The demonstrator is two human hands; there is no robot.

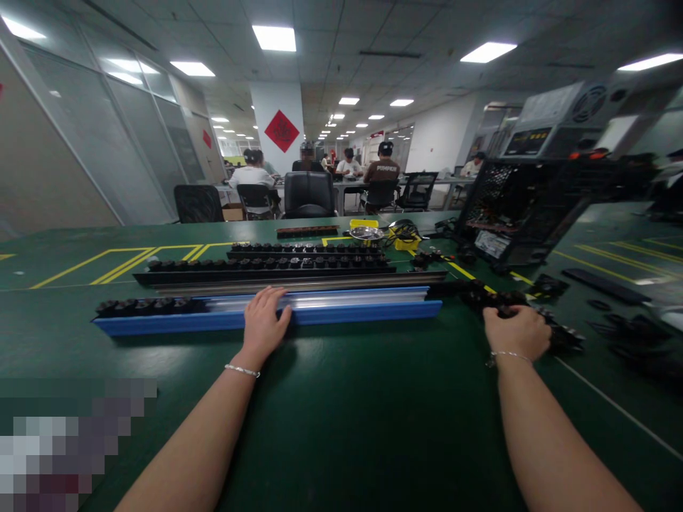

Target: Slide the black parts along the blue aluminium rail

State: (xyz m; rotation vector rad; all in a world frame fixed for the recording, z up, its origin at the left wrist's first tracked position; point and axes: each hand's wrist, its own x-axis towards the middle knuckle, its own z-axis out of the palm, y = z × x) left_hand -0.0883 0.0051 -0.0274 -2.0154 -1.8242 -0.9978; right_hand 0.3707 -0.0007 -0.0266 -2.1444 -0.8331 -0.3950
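A long blue channel (368, 311) with a silvery inner face lies across the table in front of me. Several black roller-like parts (152, 306) sit in a row in its left end. My left hand (265, 320) rests over the channel's middle, fingers stretched out and thumb apart. To the right of the channel, my right hand (516, 333) is closed with a small black part (504, 311) at its fingertips, over a pile of similar black pieces (565, 334). The held part's exact kind is mostly hidden by the hand.
Behind the channel lie black strips with rows of round parts (277, 263). Further back are a metal dish (366, 232), a yellow bin (406, 242) and an open computer case (517, 206). More black pieces (640, 331) lie at right. People sit at a far table.
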